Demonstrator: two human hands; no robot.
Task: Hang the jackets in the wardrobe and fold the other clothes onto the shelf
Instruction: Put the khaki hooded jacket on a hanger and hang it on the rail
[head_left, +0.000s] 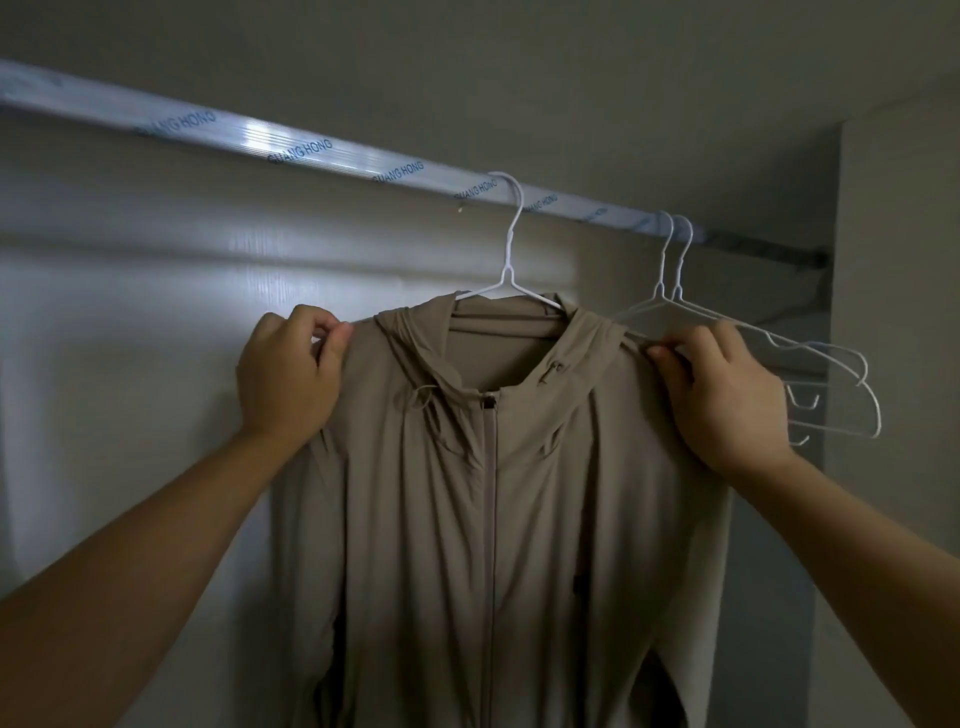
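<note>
While aloft, jacket (540, 519) between left hand (288, 376), right hand (724, 402)

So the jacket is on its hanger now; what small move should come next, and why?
Probably let go of both shoulders. The hanger is hooked over the rail, the jacket hangs zipped and fairly even, and the left hand and right hand only pinch its shoulder edges.

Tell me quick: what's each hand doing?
Left hand: pinching the jacket at its shoulder.
Right hand: pinching the jacket's other shoulder.
</note>
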